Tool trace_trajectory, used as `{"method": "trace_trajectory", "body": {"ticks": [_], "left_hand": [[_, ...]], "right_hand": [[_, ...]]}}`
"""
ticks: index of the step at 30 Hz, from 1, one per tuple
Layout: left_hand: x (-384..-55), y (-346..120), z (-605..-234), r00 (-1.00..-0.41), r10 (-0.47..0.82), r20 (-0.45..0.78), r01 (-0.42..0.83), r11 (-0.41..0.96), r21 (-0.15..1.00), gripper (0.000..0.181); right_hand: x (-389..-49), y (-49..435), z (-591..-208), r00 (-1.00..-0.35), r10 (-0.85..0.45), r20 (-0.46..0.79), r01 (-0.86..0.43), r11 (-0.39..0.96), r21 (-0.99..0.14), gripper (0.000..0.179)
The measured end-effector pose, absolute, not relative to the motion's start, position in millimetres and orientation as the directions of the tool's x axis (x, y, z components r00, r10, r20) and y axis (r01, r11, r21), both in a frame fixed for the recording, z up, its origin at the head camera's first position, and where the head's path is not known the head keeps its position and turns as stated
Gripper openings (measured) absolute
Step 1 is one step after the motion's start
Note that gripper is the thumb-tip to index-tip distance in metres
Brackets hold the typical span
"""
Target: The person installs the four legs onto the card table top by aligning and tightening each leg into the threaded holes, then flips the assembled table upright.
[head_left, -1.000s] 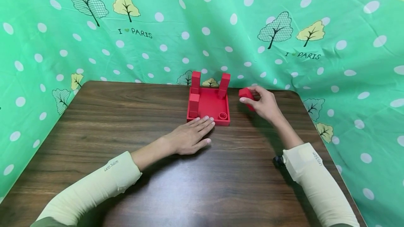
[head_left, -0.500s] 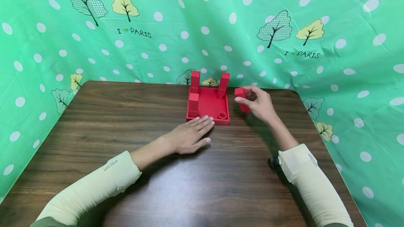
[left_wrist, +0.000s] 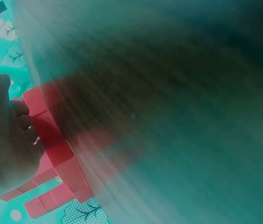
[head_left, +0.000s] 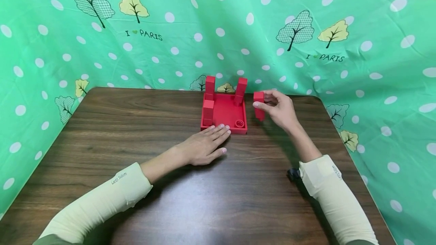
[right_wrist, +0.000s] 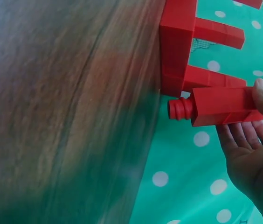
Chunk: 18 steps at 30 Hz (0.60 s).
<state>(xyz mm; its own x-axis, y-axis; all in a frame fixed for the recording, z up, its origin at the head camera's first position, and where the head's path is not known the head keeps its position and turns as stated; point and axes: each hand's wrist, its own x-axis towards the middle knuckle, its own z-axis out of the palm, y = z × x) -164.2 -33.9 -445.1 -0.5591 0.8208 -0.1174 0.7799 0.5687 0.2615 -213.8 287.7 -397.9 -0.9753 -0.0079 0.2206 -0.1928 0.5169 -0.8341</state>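
- The red block (head_left: 259, 109) stands nearly upright just beside the tray, on its right, pinched between the thumb and fingers of the right hand (head_left: 281, 110).
- The right wrist view alone shows its threaded end (right_wrist: 180, 108), a ridged round screw pointing toward the table; from the head view this detail cannot be made out.
- The red tray (head_left: 225, 109) is shallow, square-cornered and smooth, with upright square posts (head_left: 208, 113) at three corners and a round ring (head_left: 240, 124) at the near right one.
- The left hand (head_left: 202, 148) grips nothing: its fingers are extended, tips touching the tray's near wall.
- The left wrist view adds a small mark on one post, too small to read.
- Beneath, the table (head_left: 190, 207) has dark, streaked wood grain; behind hangs creased green cloth (head_left: 190, 22) with white dots.
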Motion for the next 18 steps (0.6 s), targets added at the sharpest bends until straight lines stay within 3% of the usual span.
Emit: {"method": "trace_trajectory", "body": {"ticks": [18], "left_hand": [[-164.6, -34.0, -445.5, -0.558, 0.821, -0.120, 0.779, 0.569, 0.265, 0.076]], "right_hand": [[-207.4, 272.8, -391.1, -0.964, 0.001, 0.268, -0.243, 0.413, -0.878, 0.048]]}}
